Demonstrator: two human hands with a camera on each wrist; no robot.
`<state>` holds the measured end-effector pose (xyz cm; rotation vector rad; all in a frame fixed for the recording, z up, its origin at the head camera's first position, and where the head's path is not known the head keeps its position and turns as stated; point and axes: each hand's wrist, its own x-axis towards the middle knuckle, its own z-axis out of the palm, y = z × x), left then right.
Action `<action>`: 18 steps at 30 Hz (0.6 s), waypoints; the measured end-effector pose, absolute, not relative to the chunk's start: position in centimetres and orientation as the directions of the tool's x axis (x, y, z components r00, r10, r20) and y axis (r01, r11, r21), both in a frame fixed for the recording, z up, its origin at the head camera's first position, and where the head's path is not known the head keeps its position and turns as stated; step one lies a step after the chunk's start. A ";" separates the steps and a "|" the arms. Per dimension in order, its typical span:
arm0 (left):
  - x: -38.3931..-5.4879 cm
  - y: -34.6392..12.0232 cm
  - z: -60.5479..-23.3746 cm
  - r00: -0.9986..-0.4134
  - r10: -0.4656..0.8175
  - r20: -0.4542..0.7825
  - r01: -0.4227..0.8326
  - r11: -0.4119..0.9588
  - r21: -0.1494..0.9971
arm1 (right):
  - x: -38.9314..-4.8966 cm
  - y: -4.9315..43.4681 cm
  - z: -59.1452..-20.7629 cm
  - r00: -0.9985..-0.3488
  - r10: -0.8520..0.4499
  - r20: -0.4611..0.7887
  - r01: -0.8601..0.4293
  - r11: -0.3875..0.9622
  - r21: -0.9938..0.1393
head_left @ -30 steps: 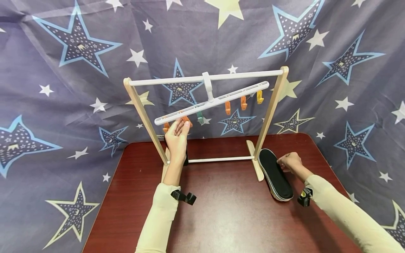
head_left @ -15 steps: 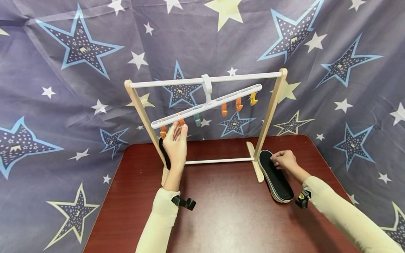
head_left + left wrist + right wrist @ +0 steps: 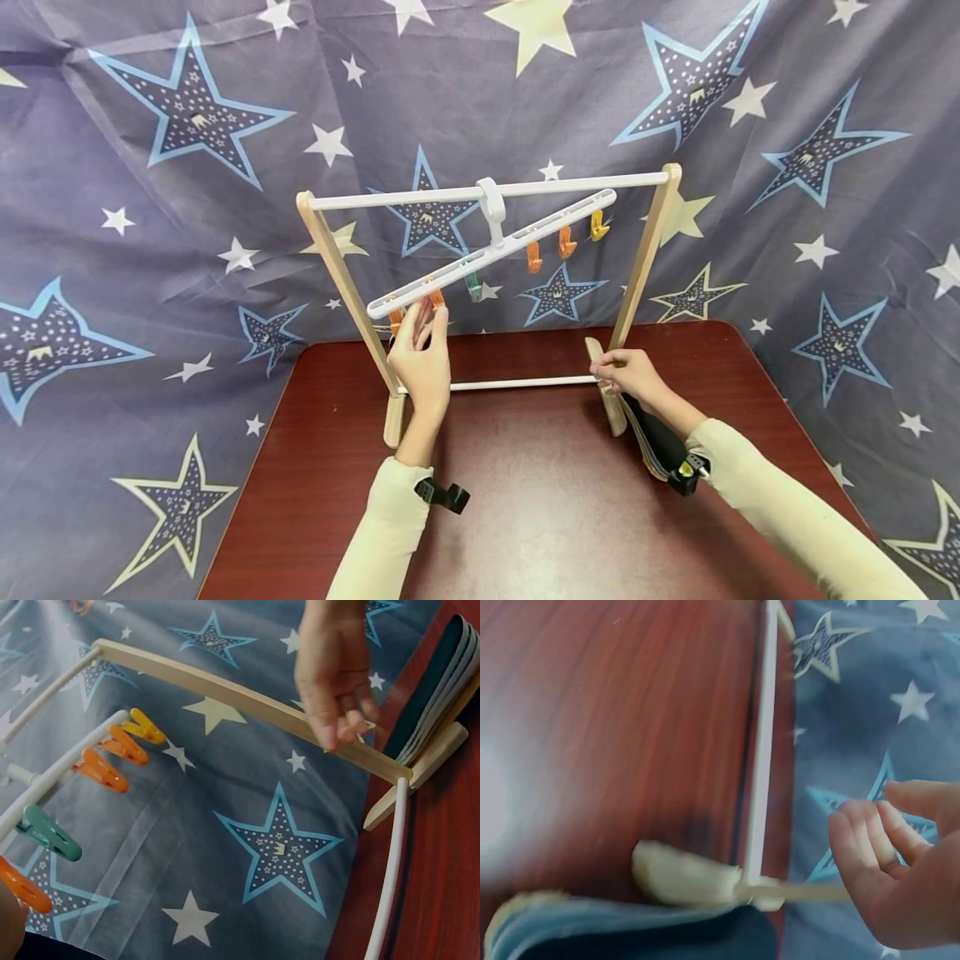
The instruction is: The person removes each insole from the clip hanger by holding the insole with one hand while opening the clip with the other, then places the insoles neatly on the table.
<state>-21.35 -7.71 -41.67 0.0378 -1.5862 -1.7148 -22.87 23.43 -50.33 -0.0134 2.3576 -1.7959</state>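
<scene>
A white bar hanger point(image 3: 497, 247) with several coloured clothespins hangs from the rack's top rod, tilted low on its left. Just under its left part, my left hand point(image 3: 422, 367) pinches an orange clothespin point(image 3: 437, 297), which also shows in the left wrist view. The leftmost orange clothespin point(image 3: 395, 320) is partly behind the fingers. My right hand point(image 3: 633, 375), fingers loosely bent and holding nothing, is raised by the rack's right foot. Below that forearm lies a stack of black sole-shaped pads point(image 3: 660, 437), like insoles, its pale layered edges visible; the wrist partly covers it.
The wooden rack point(image 3: 645, 250) stands on a dark red table point(image 3: 525, 475), its white lower rod point(image 3: 517, 383) running between the feet. A green clothespin point(image 3: 473, 286) hangs left of centre, orange and yellow ones to the right. A star-patterned cloth point(image 3: 225, 333) hangs behind.
My right hand has moved left from above the black pads to the rack's right foot. The hanger's left end has dipped, and my left hand has lowered slightly with the clothespin.
</scene>
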 end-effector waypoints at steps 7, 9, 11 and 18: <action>-20.8 -8.4 -42.2 -0.564 -0.616 0.550 0.617 0.128 0.776 | -23.8 19.8 -49.1 -0.978 -0.189 -0.088 0.049 0.199 -0.979; -20.7 -8.7 -42.0 -0.483 -0.659 0.577 0.670 0.146 0.727 | -24.0 18.9 -48.6 -0.976 -0.205 -0.075 0.036 0.187 -0.982; -20.8 -9.3 -41.7 -0.380 -0.711 0.592 0.726 0.167 0.667 | -24.3 17.9 -48.0 -0.973 -0.220 -0.064 0.027 0.168 -0.985; -21.7 -12.6 -40.2 -0.455 -0.757 0.469 0.697 0.026 0.717 | -25.1 14.6 -46.0 -0.966 -0.256 -0.049 0.011 0.149 -0.989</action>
